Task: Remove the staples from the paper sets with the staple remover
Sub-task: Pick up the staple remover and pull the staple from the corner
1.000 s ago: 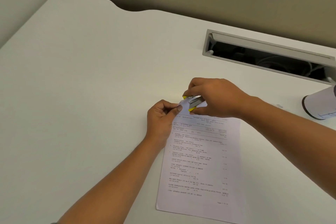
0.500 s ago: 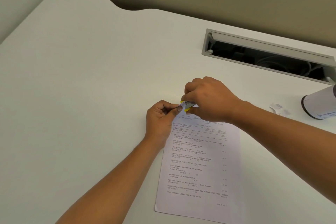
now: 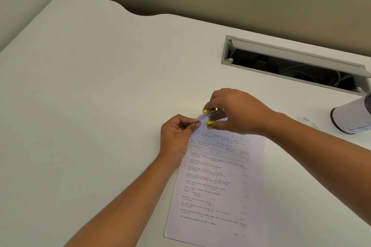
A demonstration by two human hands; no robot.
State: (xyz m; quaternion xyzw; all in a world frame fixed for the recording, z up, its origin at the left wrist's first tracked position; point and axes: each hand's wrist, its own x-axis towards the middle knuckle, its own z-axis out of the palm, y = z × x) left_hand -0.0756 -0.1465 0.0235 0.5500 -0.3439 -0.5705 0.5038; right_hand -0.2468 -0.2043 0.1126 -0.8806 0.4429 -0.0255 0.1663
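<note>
A printed paper set (image 3: 216, 182) lies on the white desk (image 3: 100, 106), its top left corner lifted off the surface. My left hand (image 3: 176, 136) pinches that raised corner between thumb and forefinger. My right hand (image 3: 236, 112) grips a yellow and metal staple remover (image 3: 213, 116), whose jaws sit on the lifted corner right beside my left fingertips. The staple itself is hidden under the jaws.
An open grey cable slot (image 3: 297, 62) cuts into the desk at the back right. A white cylinder with a dark rim (image 3: 351, 118) lies at the right edge. Small white scraps (image 3: 307, 121) lie beside it. A beige wall runs behind the desk.
The staple remover has tilted, so more of its metal jaws show than half a second ago. My left hand keeps the same pinch on the corner.
</note>
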